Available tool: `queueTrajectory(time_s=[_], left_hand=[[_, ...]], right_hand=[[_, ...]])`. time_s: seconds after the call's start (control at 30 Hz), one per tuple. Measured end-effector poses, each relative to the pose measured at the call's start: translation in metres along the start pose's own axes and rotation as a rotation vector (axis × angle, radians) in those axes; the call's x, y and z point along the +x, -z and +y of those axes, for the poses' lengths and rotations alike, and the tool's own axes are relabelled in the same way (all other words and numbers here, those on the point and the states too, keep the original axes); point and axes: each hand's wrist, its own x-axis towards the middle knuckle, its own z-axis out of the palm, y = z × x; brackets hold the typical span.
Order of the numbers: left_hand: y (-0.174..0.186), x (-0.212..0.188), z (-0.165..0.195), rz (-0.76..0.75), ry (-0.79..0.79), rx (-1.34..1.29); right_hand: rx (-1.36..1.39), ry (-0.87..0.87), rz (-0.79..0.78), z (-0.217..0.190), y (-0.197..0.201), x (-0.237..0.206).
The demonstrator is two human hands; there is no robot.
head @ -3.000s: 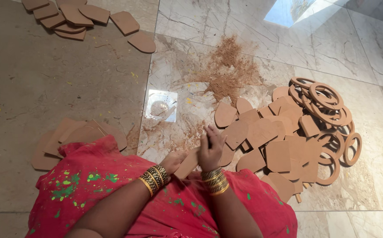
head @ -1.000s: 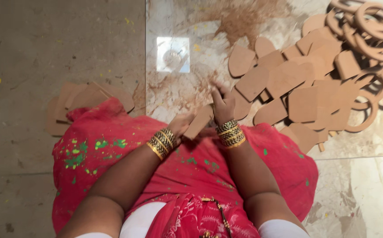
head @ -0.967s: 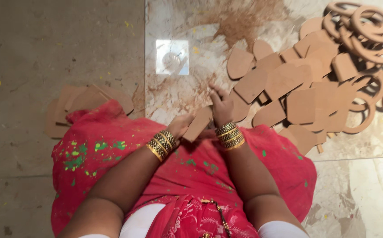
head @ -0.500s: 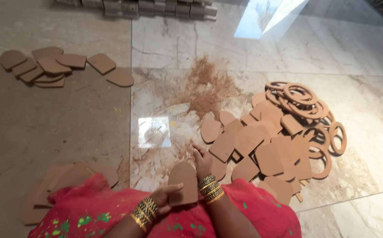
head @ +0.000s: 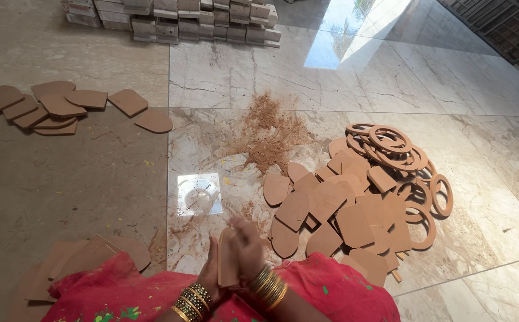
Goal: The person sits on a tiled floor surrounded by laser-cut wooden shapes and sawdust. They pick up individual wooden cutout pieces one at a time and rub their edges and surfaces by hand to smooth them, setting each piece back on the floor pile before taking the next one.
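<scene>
Head view: person seated on a polished marble floor (head: 355,77), red garment across the lap at the bottom edge. Open floor ahead and to the far right. A loose heap of flat brown board cut-outs (head: 337,209) lies just right of the hands, with ring-shaped cut-outs (head: 397,149) piled at its far side. A sawdust mound (head: 268,134) sits further out, centre. A second, smaller group of arched board pieces (head: 62,107) lies well apart at upper left, on the duller floor slab. Stacked grey blocks (head: 176,18) line the top edge. More board pieces (head: 86,256) rest by the left knee, partly under the cloth. Left hand (head: 209,274) and right hand (head: 249,253), both with gold bangles at the wrist, close on one arched board piece (head: 228,262) held upright on edge between them, above the lap. Fingers of each hand pressed flat against its faces; right hand is motion-blurred, exact finger spread cannot be told.
</scene>
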Motion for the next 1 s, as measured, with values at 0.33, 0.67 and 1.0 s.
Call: queueTrajectory(time_s=[0.33, 0.67, 1.0], left_hand=[[0.055, 0.037, -0.027, 0.147, -0.183, 0.450], [0.066, 0.032, -0.007, 0.116, -0.244, 0.503], [0.055, 0.023, -0.012, 0.040, -0.170, 0.550]], right_hand=[[-0.351, 0.069, -0.033, -0.037, 0.003, 0.011], [-0.434, 0.507, -0.212, -0.071, -0.019, -0.044], [-0.403, 0.228, -0.029, -0.055, 0.001, -0.006]])
